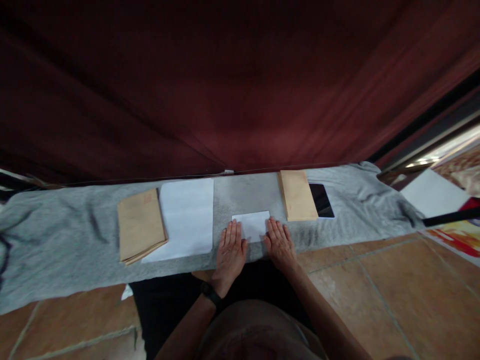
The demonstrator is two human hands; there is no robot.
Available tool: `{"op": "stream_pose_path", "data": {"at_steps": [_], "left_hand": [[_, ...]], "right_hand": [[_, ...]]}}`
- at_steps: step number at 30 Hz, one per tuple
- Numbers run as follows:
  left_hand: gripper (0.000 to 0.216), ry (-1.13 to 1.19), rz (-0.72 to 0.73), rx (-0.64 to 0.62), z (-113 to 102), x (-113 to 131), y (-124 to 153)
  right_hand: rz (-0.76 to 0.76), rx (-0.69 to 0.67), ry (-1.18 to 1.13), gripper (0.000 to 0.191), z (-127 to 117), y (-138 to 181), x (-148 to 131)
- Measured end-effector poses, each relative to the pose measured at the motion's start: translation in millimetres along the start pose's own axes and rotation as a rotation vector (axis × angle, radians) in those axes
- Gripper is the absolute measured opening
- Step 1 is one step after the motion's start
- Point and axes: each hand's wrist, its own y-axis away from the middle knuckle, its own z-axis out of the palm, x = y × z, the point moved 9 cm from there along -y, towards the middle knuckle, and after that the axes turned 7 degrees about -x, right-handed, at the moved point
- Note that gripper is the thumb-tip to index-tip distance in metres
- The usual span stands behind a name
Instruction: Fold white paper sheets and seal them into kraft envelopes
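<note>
Left hand (230, 250), right hand (280, 245) lay flat on small white paper (255, 227), clamping nothing; uneven push could have skewed it.

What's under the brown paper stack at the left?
The large white paper runs partly under the brown stack; grey cloth shows around them. How far the paper reaches, and anything else beneath, is covered.

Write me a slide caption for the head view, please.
Left hand and right hand lie flat at opposite edges of a small white paper on grey cloth, between two brown paper stacks.
</note>
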Motion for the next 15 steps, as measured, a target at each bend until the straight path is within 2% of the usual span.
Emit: {"op": "stream_pose_path", "data": {"at_steps": [5,9,12,15], "left_hand": [[0.059,0.005,-0.037,0.038,-6.8,-6.4,-1.0],[0.059,0.031,0.054,0.037,-8.0,16.3,-11.7],[0.059,0.037,0.161,-0.018,0.1,36.8,-25.3],[0.060,0.024,0.214,-0.072,10.4,44.3,-36.7]], "right_hand": [[0.039,0.016,-0.075,0.055,-1.7,-1.9,5.6],[-0.009,-0.001,-0.185,0.054,-6.2,-14.6,-4.8],[-0.097,-0.071,-0.243,0.053,-3.9,-28.3,-22.1],[-0.127,-0.133,-0.244,0.053,3.1,-39.1,-31.3]]}}
